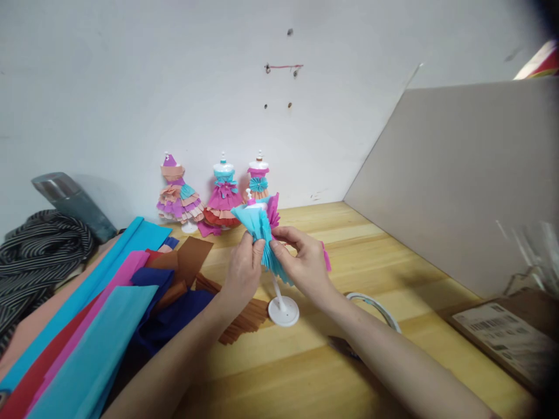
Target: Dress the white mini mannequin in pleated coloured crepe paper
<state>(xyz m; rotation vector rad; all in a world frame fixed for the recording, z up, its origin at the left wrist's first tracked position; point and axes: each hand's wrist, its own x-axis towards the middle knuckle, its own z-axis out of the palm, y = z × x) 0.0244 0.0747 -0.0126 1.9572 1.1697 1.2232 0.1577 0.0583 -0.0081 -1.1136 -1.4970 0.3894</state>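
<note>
At the middle of the table a small white dress form stands on a round base [283, 312], tilted slightly in my grasp. Light blue pleated crepe paper [254, 218] wraps its front and flares below. A magenta pleated piece [273, 210] sticks out at its right side. My left hand [244, 265] pinches the blue paper at the waist between thumb and fingers. From the other side my right hand [303, 256] presses thumb and forefinger on the same paper. Parts of the form's body are hidden behind the paper and my fingers.
Several paper-dressed forms [225, 198] stand by the wall. Coloured crepe paper sheets [91, 343] lie at left, beside a striped cloth [41, 256] and a bottle [74, 203]. Right are a tape roll [379, 305], dark scissors-like tool [345, 347] and a labelled cardboard box [498, 331].
</note>
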